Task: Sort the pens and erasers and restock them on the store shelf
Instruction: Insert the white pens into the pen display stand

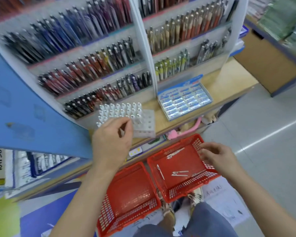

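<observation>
The left hand (pixel 111 142) pinches a slim pale pen (pixel 122 132), long axis roughly upright, beside the clear perforated pen stand (pixel 146 124) on the wooden shelf (pixel 229 79). White pens (pixel 179 173) lie flat in the right-hand red mesh basket (pixel 186 192). The right hand (pixel 217 156) bends its fingers at the basket's far rim; I cannot tell whether it grips.

Pinching a white pen (pixel 122 132) between thumb and fingers of the left hand (pixel 111 142), right against a clear pen stand (pixel 144 129) packed with capped pens (pixel 120 110). Curling fingers of the right hand (pixel 217 157) at the rim of a red basket (pixel 184 191); grip unclear. Just left of that hand, loose pens (pixel 179 173); below the left hand, a second basket (pixel 126 185); beyond the right hand, an eraser box (pixel 184 100).
</observation>
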Demonstrator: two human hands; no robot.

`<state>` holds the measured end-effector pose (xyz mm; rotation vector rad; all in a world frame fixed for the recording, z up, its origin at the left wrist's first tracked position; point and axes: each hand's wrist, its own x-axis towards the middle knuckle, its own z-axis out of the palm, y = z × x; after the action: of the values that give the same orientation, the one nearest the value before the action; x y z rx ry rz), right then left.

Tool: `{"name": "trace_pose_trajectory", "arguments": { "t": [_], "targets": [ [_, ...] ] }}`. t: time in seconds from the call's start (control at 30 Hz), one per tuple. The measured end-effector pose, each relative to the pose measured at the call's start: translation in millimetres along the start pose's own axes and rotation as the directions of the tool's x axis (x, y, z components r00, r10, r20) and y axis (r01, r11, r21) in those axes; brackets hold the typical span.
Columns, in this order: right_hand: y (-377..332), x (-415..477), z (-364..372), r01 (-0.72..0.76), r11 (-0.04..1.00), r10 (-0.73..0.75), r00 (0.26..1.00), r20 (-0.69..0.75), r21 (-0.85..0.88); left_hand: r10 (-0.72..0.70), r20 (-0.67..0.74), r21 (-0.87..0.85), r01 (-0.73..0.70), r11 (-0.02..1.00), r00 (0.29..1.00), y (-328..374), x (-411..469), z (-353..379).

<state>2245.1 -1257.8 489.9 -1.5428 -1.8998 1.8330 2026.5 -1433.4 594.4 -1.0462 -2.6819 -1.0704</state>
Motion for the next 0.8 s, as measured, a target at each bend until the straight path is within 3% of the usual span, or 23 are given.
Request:
{"name": "trace_pose_trajectory", "arguments": {
  "t": [0.1, 0.2, 0.3, 0.47, 0.7, 0.8],
  "targets": [
    [28.6, 5.8, -28.4, -0.031, 0.991, 0.031, 1.000, -0.003, -0.132, -0.002, 0.047, -0.018, 0.003, 1.000, 0.999, 3.7, -36.9, 19.4],
    [62.7, 18.8, -48.6, -0.040, 0.961, 0.048, 0.999, 0.024, -0.274, -0.050, 0.232, 0.012, 0.049, 0.999, 0.971, -2.9, -85.1, 64.5],
    [105.2, 44.1, -57.1, -0.017, 0.917, 0.048, 0.997, 0.067, -0.400, -0.198, 0.449, 0.116, 0.163, 0.980, 0.871, -23.5, -137.2, 128.3],
    [210.8, 119.4, -48.9, 0.070, 0.811, 0.050, 0.981, 0.188, -0.581, -0.363, 0.585, 0.238, 0.275, 0.932, 0.726, -77.1, -208.7, 264.6],
    [387.8, 251.3, -9.0, 0.333, 0.592, -0.065, 0.927, 0.369, -0.734, -0.371, 0.723, 0.352, 0.151, 0.924, 0.583, -193.0, -298.2, 470.3],
    [463.4, 311.3, 13.3, 0.427, 0.471, -0.039, 0.884, 0.465, -0.772, -0.338, 0.772, 0.381, 0.034, 0.924, 0.538, -242.0, -324.2, 547.0]
  ]
}}
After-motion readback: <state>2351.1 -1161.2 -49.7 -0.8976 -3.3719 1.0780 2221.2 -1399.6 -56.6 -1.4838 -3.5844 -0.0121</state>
